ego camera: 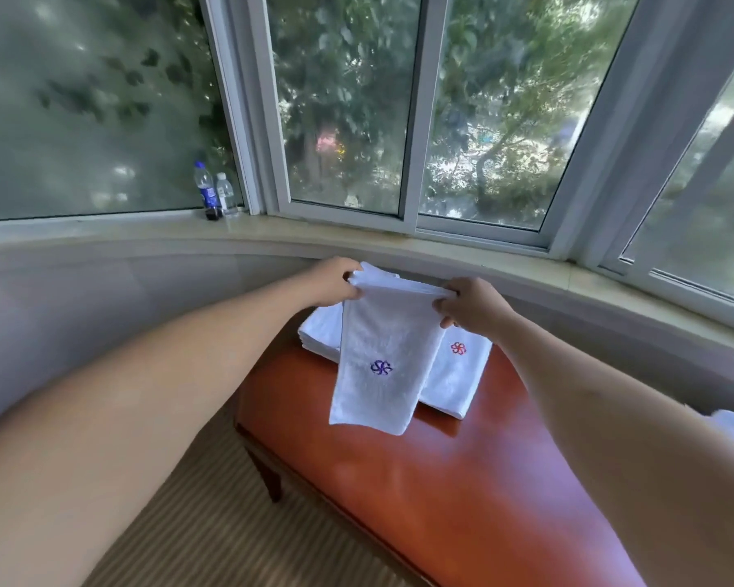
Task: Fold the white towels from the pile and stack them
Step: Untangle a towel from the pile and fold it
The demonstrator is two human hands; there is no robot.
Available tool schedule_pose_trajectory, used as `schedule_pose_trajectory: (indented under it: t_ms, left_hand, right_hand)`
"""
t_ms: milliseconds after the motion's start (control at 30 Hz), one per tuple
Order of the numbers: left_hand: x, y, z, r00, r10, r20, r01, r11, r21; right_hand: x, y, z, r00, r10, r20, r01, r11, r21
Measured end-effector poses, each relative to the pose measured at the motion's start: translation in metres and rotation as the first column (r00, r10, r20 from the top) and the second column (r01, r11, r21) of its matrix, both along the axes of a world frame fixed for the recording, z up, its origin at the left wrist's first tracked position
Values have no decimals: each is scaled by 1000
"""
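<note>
The left hand (335, 281) and the right hand (471, 305) are each pinching a top corner of a white towel with a purple flower mark (378, 362). The towel is hanging down in the air over a shiny brown wooden table (420, 480). Under it, a folded towel with a red flower mark (456, 374) is lying on the table. A stack of folded white towels (321, 328) is sitting beside it. Two bottles (215, 192) are standing on the window sill (102, 230); one may be holding dark soda.
</note>
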State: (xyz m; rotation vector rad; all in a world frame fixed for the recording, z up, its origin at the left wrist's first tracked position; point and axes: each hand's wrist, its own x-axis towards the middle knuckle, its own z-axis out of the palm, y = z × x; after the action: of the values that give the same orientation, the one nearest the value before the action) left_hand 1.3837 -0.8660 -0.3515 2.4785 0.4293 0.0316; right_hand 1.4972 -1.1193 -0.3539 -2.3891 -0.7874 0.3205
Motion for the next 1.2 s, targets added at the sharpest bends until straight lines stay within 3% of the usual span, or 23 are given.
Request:
schedule_pose_trajectory:
  t_ms: [200, 467, 833, 1200]
  left_hand:
    - [45, 42, -8, 998, -24, 50, 22, 999, 34]
    - [137, 90, -25, 995, -100, 11, 99, 992, 72]
    - [280, 138, -96, 992, -110, -56, 106, 991, -76]
    - [393, 179, -156, 971, -171, -170, 151, 981, -123]
  right_hand:
    - [29, 38, -8, 997, -78, -2, 78, 997, 29]
    - [110, 82, -36, 984, -141, -112, 150, 985, 80]
    - [234, 132, -96, 950, -245, -192, 251, 968, 6]
    - [320, 173, -158, 877, -440, -194, 448, 894, -7]
